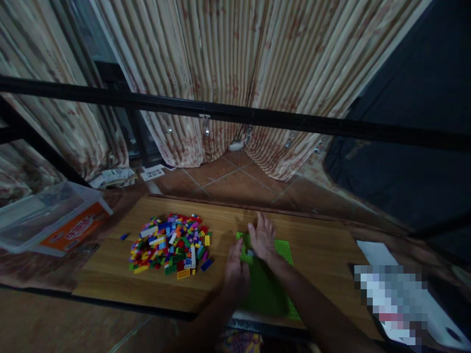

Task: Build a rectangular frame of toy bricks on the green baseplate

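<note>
A green studded baseplate [282, 247] lies on the wooden board in front of me, partly covered by my hands and forearms. My left hand [236, 264] is at the plate's left edge, its fingers stretched away from me. Over the far part of the plate rests my right hand [263, 239], fingers extended and thumb apart. A small pale piece [250, 253] shows on the plate between the hands; its exact kind is too small to make out. Neither hand visibly holds anything. Left of them is a heap of mixed toy building bricks [171, 242].
A clear plastic bin [69, 215] with an orange label stands left of the wooden board [217, 215]. A dark blue brick [124, 237] lies apart from the heap. White sheets [377, 252] and a pixelated item are at the right. A black rail [235, 113] crosses before striped curtains.
</note>
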{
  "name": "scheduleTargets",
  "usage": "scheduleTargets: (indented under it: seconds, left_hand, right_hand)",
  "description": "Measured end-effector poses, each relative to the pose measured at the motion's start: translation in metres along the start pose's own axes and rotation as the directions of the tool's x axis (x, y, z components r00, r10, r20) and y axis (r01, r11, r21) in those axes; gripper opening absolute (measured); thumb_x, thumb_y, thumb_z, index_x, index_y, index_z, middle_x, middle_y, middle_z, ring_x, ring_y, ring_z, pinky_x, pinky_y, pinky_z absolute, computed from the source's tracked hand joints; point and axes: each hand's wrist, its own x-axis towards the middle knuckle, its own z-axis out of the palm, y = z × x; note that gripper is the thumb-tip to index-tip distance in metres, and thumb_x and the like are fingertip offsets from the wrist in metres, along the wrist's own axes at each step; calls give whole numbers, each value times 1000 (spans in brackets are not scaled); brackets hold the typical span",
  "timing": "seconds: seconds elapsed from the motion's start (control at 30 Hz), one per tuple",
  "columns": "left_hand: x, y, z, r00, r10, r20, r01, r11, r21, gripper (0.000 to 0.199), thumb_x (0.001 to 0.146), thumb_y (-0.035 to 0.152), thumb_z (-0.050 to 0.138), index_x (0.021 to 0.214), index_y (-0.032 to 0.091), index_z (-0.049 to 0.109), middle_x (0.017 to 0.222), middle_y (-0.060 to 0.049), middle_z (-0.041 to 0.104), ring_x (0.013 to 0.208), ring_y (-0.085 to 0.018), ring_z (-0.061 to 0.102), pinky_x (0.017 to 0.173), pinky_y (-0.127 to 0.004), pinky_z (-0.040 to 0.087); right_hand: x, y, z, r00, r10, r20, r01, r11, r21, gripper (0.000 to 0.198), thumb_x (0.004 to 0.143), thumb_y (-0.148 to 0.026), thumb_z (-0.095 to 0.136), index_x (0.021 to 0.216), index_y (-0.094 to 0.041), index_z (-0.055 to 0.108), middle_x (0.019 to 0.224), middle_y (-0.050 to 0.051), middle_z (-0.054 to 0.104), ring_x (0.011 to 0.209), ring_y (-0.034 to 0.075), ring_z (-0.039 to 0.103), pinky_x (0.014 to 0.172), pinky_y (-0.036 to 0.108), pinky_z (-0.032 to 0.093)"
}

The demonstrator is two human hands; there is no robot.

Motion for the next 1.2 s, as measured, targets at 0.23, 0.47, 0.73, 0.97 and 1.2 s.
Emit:
scheduleTargets:
  seconds: [0.23,0.47,0.73,0.97,1.2]
  left_hand:
    - [-3,2,-2,1000,-6,-14,6,999,-38,64,75,5,39,138,10,39,137,-16,50,126,-22,48,108,-41,40]
    - [-5,-4,-1,996,44,-74,-48,997,-53,69,71,2,37,138,17,40,135,-11,52,121,-21,52,105,-41,44]
    - [0,-15,4,990,94,-101,-98,994,-42,68,69,1,39,136,11,40,128,-15,56,118,-22,54,102,-41,45]
    - [-3,4,-2,1000,7,-26,-6,998,62,68,70,-2,40,136,15,41,135,-12,52,128,-21,47,110,-42,39]
    - [-15,32,-26,991,125,49,-131,982,134,61,73,0,42,131,17,46,136,-10,51,130,-21,44,113,-42,36]
  right_hand:
    - [33,-18,-31,961,6,-278,1,1000,24,64,95,-48,25,147,-12,20,148,22,29,137,35,24,105,62,20]
    - [-15,-18,25,997,-48,52,53,994,-95,64,92,-47,34,145,-12,27,148,21,34,139,35,23,107,66,7]
    - [0,7,-14,962,91,-258,-27,970,241,59,94,-46,26,139,-10,36,140,21,43,134,28,34,107,52,29]
    - [-56,54,-36,992,4,-129,22,979,203,50,91,-47,38,129,-18,51,127,14,57,121,27,50,103,48,39]
    - [-93,68,-11,978,-206,40,205,978,30,37,89,-46,44,113,-26,65,126,9,59,116,30,52,98,53,41]
